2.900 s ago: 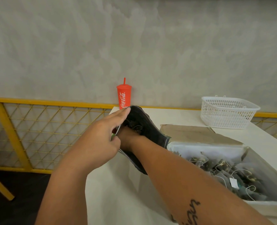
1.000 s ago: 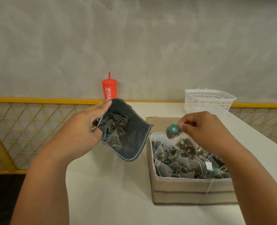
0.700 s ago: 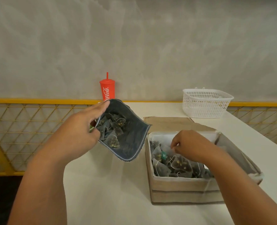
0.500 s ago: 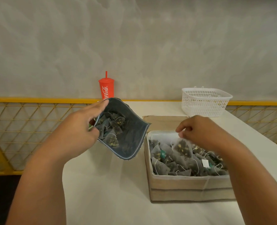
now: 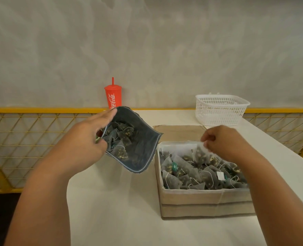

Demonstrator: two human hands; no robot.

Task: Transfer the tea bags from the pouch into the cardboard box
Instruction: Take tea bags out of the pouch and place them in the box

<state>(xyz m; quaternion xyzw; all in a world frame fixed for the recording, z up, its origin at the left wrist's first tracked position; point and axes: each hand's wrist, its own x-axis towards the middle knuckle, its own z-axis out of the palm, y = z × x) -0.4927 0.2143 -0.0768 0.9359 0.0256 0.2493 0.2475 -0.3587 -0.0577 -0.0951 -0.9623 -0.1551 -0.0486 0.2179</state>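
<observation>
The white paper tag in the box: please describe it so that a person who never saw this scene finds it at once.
Find the cardboard box on the white table, full of dark tea bags. Look toward its front right part. The white tag lies there, unlike the green tag further left.

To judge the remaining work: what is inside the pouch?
Several tea bags lie inside the pouch, which the left hand holds open. The hand covers the left part of the inside.

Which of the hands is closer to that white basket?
The right. The right hand hovers over the cardboard box, just in front of the white basket; the left hand holds the pouch farther left.
</observation>
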